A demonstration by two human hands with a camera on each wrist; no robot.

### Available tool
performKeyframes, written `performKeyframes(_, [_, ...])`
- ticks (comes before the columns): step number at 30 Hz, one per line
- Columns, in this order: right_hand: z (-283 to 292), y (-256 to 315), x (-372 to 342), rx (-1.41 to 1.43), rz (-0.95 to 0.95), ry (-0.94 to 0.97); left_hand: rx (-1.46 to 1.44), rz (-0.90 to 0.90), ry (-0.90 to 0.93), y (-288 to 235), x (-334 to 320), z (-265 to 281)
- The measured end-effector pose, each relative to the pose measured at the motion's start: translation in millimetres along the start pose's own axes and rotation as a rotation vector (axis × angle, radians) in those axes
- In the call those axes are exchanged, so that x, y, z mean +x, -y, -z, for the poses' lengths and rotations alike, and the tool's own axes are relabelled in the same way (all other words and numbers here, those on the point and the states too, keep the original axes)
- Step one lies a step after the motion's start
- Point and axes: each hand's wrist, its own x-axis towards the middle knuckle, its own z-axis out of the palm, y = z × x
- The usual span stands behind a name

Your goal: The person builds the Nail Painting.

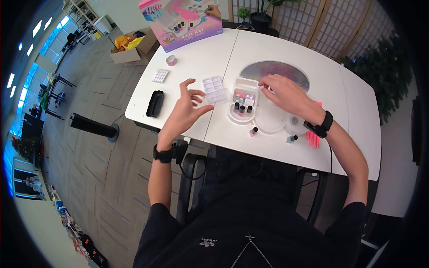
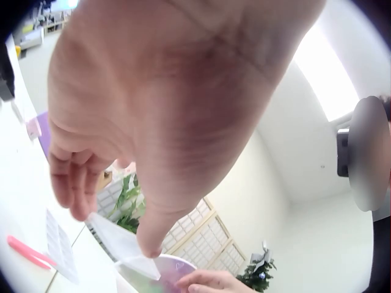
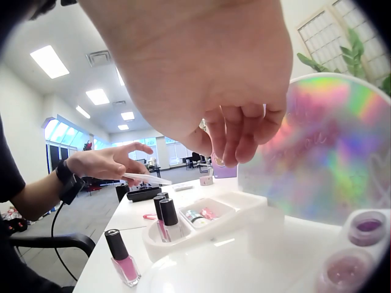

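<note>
My left hand point(image 1: 185, 111) holds a clear flat piece point(image 2: 125, 244) by its edges between thumb and fingers, tilted above the table. Beside it lies a white compartment tray point(image 1: 213, 85), with a pink tool point(image 2: 30, 251) next to it in the left wrist view. My right hand point(image 1: 288, 94) hovers by the upper right of a white organizer point(image 1: 246, 82), fingers loosely curled downward, no held thing visible. Small colourful pieces point(image 1: 240, 96) and several black-capped bottles point(image 3: 170, 220) sit in the organizer.
A shiny oval mirror-like plate point(image 1: 275, 71) stands behind the organizer. Two bottles, one pink point(image 1: 253, 131) and one bluish point(image 1: 292, 139), are near the front edge, with pink tools point(image 1: 313, 139) at the right. At the left are a black case point(image 1: 155, 103) and a small jar point(image 1: 171, 60).
</note>
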Motion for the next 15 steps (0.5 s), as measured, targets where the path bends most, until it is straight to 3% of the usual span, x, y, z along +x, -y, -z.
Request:
performKeyframes(6, [-5.3, 2.4, -3.0, 0.057, -0.008, 0.086, -0.025, -0.167, 0.088, 13.3, 54.1, -40.6])
performKeyframes(15, [-27.9, -8.2, -4.7, -0.008, 0.053, 0.142, 0.039, -0.197, 0.217, 11.8, 73.0, -57.1])
